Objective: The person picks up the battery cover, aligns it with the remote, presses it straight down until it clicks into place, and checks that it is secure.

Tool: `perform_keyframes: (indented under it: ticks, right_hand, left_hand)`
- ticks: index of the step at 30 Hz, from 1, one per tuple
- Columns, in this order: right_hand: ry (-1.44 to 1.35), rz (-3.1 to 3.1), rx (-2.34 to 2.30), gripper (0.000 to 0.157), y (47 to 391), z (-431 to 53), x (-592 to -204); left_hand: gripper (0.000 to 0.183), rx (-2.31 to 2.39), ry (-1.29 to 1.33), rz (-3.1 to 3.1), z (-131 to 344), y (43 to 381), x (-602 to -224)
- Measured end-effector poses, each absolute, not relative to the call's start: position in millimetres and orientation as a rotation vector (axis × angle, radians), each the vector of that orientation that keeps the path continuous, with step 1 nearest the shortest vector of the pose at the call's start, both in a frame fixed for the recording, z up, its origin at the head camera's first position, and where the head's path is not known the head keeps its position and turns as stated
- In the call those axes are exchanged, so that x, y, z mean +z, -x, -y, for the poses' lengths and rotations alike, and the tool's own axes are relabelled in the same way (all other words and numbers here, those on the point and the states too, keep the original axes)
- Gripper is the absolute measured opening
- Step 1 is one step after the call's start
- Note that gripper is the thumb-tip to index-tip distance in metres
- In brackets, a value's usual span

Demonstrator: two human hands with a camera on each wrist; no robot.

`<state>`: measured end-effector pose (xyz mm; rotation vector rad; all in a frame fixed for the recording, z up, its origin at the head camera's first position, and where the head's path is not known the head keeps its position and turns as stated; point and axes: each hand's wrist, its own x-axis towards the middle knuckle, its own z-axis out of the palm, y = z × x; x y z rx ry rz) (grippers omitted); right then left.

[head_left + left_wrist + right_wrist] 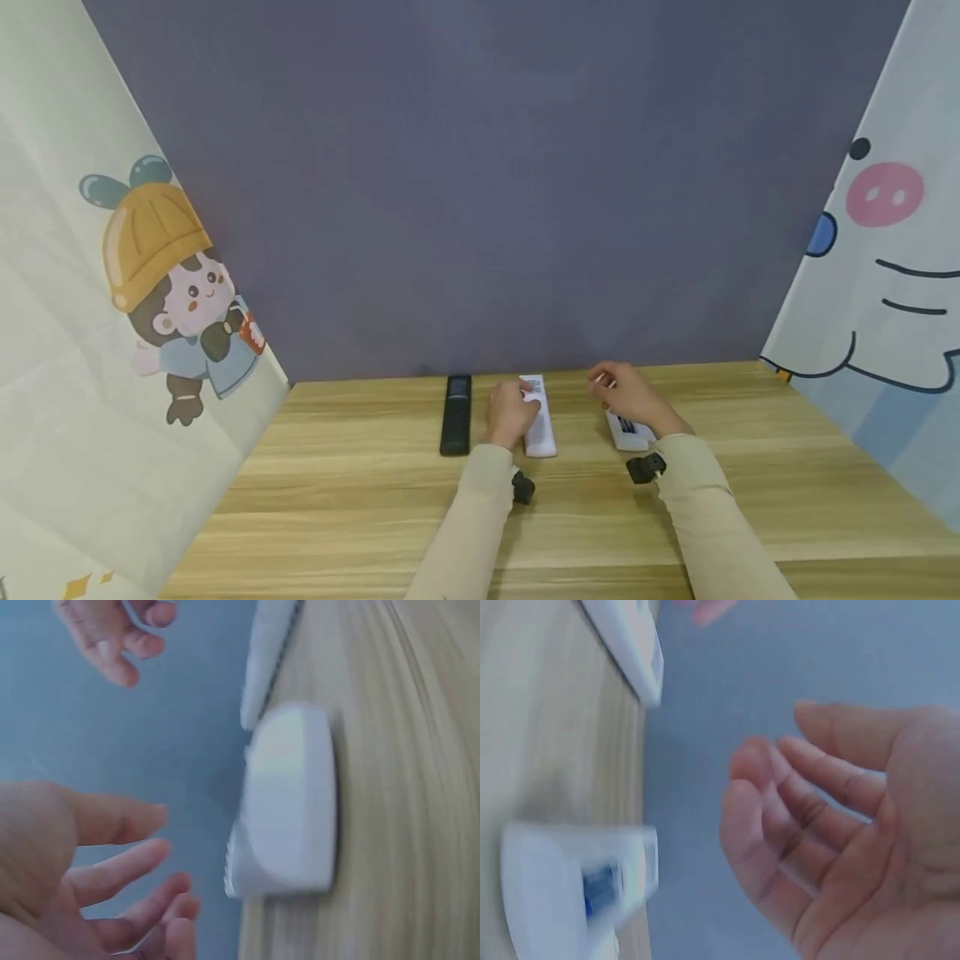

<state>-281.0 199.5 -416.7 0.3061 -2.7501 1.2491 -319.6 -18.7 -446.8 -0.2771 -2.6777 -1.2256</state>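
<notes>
The wooden table held a white remote and a white device apart, perhaps giving each hand room; your left hand, fingers relaxed, and right hand, loosely curled, hovered empty above them.

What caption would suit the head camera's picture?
Left grip near a white remote, right grip near a white device, black remote at left.

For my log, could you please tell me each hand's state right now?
Left hand: open, holding nothing, near the long white remote.
Right hand: open, loosely curled, holding nothing.
</notes>
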Motion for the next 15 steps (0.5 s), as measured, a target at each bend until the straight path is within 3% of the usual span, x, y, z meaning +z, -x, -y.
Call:
perform_keyframes:
  ticks: [8,15]
  right_hand:
    - [-0.181,2.696,1.257,0.024,275,-245,-416]
    - [-0.088,2.712,1.096,0.024,273,-265,-426]
  left_hand:
    - [0.010,-1.553,0.270,2.410,-2,308,-435]
    - [0.008,-1.685,0.284,2.352,-30,293,-433]
